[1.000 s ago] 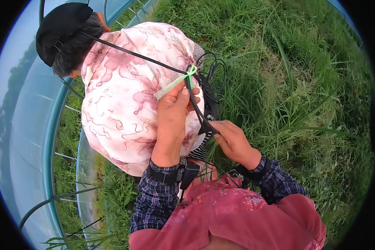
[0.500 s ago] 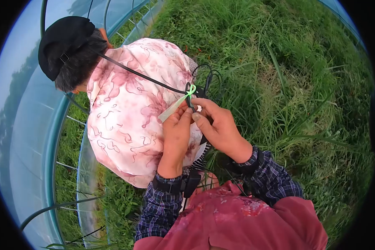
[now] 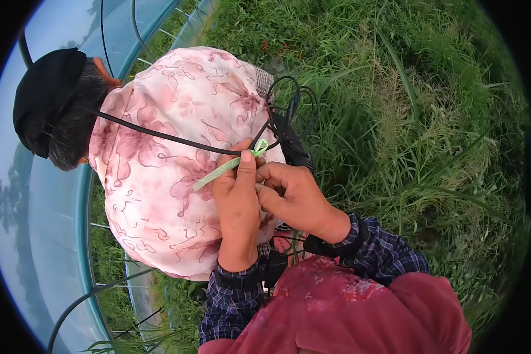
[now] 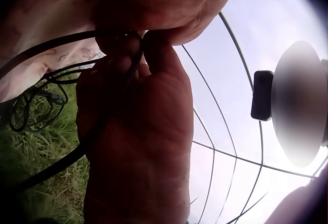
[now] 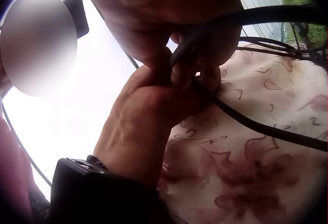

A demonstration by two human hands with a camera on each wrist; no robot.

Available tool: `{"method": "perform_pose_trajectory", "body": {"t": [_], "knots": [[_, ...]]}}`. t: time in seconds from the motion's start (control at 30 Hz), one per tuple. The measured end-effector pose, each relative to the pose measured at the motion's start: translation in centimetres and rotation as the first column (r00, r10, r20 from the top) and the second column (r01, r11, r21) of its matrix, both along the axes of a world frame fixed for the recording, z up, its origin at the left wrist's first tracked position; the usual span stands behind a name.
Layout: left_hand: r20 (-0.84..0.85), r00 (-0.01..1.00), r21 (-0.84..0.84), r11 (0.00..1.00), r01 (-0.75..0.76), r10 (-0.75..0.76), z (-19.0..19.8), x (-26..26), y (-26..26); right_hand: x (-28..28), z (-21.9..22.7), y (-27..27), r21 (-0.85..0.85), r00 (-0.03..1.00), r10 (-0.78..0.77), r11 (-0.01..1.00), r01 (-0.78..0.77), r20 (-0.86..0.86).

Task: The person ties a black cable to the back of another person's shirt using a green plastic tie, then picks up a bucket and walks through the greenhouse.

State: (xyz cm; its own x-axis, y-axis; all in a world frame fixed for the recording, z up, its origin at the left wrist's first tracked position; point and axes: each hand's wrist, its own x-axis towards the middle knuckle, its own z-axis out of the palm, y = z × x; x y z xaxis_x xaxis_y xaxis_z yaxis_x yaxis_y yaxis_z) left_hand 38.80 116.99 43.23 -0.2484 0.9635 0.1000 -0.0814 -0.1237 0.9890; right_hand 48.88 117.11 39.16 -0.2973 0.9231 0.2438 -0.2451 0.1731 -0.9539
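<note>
black cable [image 3: 165,137] crosses the back of a pink patterned shirt [image 3: 159,76] to both hands. the left hand [image 3: 240,206] points upward, its straightened thumb and fingers pinching the cable beside a green tie [image 3: 218,172]. the right hand [image 3: 301,197] angles in from the right, curled forefinger and thumb narrowed onto the cable close beside the left fingertips.
</note>
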Motion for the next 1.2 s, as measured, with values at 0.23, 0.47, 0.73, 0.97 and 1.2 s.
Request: {"method": "perform_pose_trajectory", "body": {"t": [0.23,0.47,0.73,0.97,1.2], "knots": [[0.042,0.998,-0.139,0.99,-0.031,0.038,0.9,0.0,-0.1,-1.5,-0.2,0.1,-0.207,0.924,0.107,0.959,-0.193,-0.366],[-0.094,0.988,-0.037,0.992,-0.124,0.12,0.3,0.3,-0.1,-2.7,-0.4,0.5,-0.172,0.931,-0.013,0.984,-0.054,-0.365],[-0.113,0.989,-0.005,0.995,-0.099,0.098,0.3,0.5,0.0,-2.8,0.0,0.8,-0.256,0.886,-0.04,0.962,-0.09,-0.461],[-0.091,0.994,0.05,0.997,-0.059,0.064,0.3,0.5,0.0,-2.5,1.3,0.8,-0.379,0.829,-0.033,0.899,-0.22,-0.558],[-0.14,0.987,-0.023,0.996,-0.082,0.078,0.9,0.6,-0.7,-1.4,1.8,1.1,-0.437,0.814,0.07,0.815,-0.38,-0.576]]}}
